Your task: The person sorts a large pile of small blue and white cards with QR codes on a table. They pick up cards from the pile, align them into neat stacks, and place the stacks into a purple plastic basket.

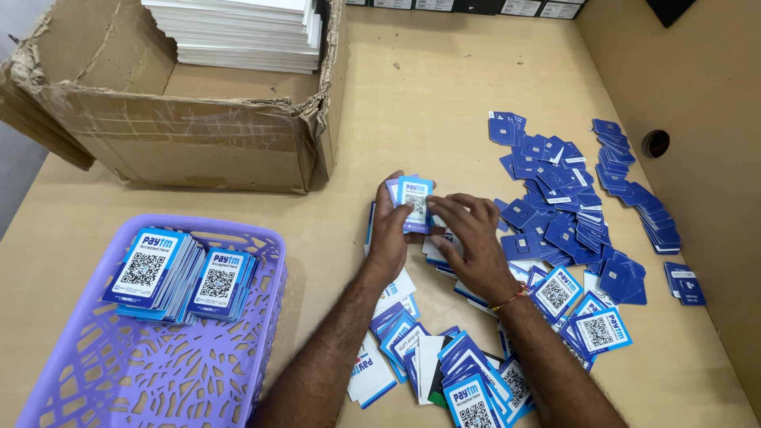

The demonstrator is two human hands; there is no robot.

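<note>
**Blue-and-white cards gathered at mid-frame**

Blue-bordered white cards form a small stack (414, 204) that I see held upright just above the centre of the frame, its face showing a square code pattern. My left hand (390, 234) is clamped around the stack from the left side, thumb and fingers closed on its edges. My right hand (473, 242) lies just beside it to the right, fingers together and bent, the tips touching the stack's right edge and resting over loose cards below; a thin thread bracelet (514, 298) circles that wrist.

Loose cards (444, 372) lie scattered face up on the wooden bench (396, 111) along the lower middle, and dark blue cards (571, 206), face down, spread in overlapping rows toward the right. At lower left sits a purple plastic basket (238, 341) holding two neat bundles of cards (178, 273). A torn cardboard box (190, 143) occupies the upper left, with a pile of white sheets (246, 32) inside.
</note>
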